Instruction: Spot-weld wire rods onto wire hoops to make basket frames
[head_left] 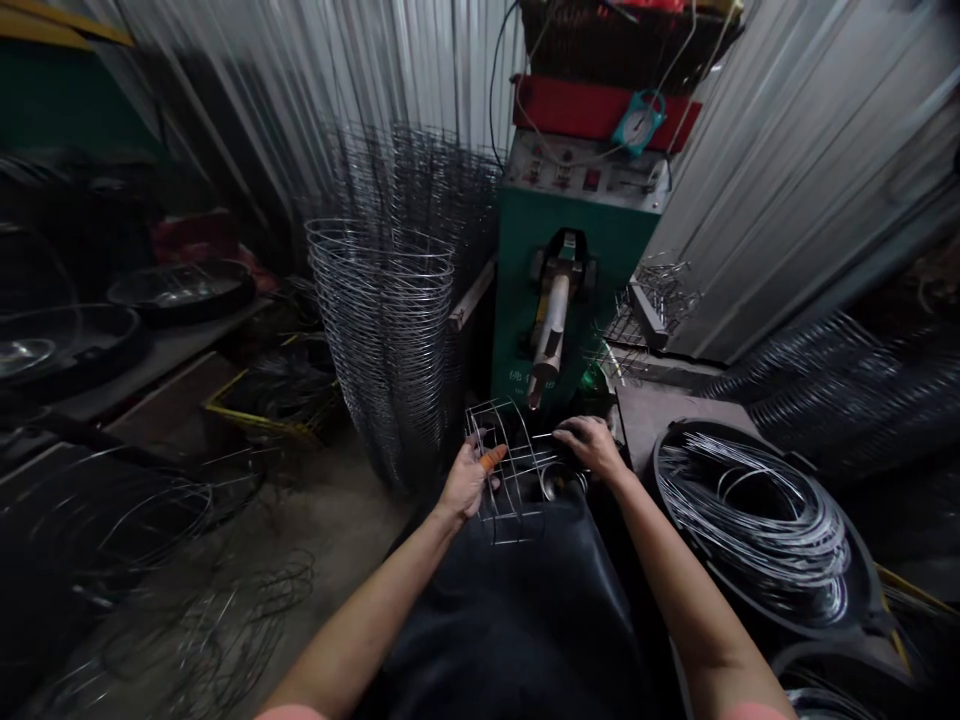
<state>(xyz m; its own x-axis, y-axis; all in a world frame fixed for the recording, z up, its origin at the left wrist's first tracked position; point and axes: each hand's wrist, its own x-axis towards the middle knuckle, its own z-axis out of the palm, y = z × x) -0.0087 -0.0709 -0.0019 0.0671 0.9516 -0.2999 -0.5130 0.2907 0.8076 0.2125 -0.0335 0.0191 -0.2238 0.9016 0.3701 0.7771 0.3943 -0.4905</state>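
Note:
My left hand, an orange cover on one finger, is closed around a small frame of bent metal wire. Straight wires run from this frame to the right, and at their far ends my right hand is closed, fingertips together on the wire. Both hands are above a black apron over my lap. Just beyond them, the metal electrode arm of a green welding machine points down toward the wire frame. Below the right hand is a round metal part, partly hidden.
To the left rises a tall stack of wire rings. A black tub at the right holds a coil of wire pieces. Loose wire litters the floor. A yellow crate stands left; bent wire racks are beside the machine.

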